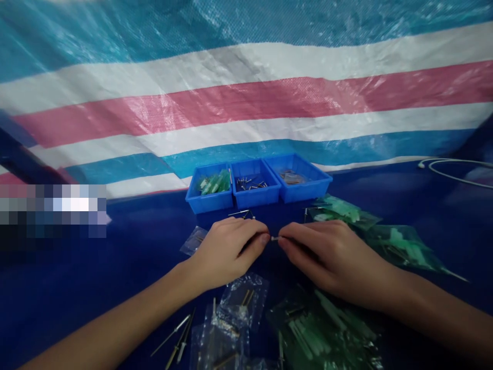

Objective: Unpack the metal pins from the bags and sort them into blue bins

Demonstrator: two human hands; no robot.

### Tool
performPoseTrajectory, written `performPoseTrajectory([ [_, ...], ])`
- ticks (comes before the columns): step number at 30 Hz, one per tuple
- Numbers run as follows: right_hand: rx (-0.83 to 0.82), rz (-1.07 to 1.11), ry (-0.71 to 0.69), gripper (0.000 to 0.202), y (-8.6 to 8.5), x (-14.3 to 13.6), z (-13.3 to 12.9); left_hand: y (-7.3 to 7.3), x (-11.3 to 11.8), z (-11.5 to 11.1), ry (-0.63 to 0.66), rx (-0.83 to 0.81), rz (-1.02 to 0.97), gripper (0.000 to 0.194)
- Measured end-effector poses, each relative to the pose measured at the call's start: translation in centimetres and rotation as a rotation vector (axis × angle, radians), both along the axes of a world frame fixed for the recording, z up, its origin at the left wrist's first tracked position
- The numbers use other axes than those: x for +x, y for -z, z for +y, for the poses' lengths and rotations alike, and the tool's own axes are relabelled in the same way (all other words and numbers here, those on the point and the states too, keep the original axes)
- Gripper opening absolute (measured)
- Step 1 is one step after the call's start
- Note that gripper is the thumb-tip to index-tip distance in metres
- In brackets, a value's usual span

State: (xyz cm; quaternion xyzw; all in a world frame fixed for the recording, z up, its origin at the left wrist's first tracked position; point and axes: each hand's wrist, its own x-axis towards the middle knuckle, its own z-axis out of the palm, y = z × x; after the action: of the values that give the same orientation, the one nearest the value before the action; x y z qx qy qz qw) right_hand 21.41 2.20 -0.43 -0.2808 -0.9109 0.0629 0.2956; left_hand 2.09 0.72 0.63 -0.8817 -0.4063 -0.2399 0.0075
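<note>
Both hands meet nearly fingertip to fingertip in the middle of the view, a small gap apart. My right hand (pixel 335 257) is closed in a pinch on a small metal pin (pixel 275 238), whose short end shows between the hands. My left hand (pixel 231 246) is closed too, thumb against fingers; what it grips, if anything, is too small to make out. Just beyond the left knuckles lie a few thin metal pieces (pixel 241 212). Beside that hand rests a small clear bag (pixel 193 240).
Three blue bins (pixel 256 196) stand in a row, holding green-wrapped pieces, small metal parts and flat packets. Green bags (pixel 408 247) lie at the right, another green bag (pixel 319 334) and clear bags (pixel 246 303) nearer. Loose rods (pixel 181 336) lie lower left. A white cable (pixel 450 173) curls far right.
</note>
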Motion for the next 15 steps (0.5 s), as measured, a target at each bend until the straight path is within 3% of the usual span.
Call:
performPoseTrajectory([
  [15, -0.019, -0.055, 0.065, 0.023, -0.31, -0.05, 0.20, -0.09, 0.29, 0.26, 0.029, -0.002, 0.031, 0.016],
])
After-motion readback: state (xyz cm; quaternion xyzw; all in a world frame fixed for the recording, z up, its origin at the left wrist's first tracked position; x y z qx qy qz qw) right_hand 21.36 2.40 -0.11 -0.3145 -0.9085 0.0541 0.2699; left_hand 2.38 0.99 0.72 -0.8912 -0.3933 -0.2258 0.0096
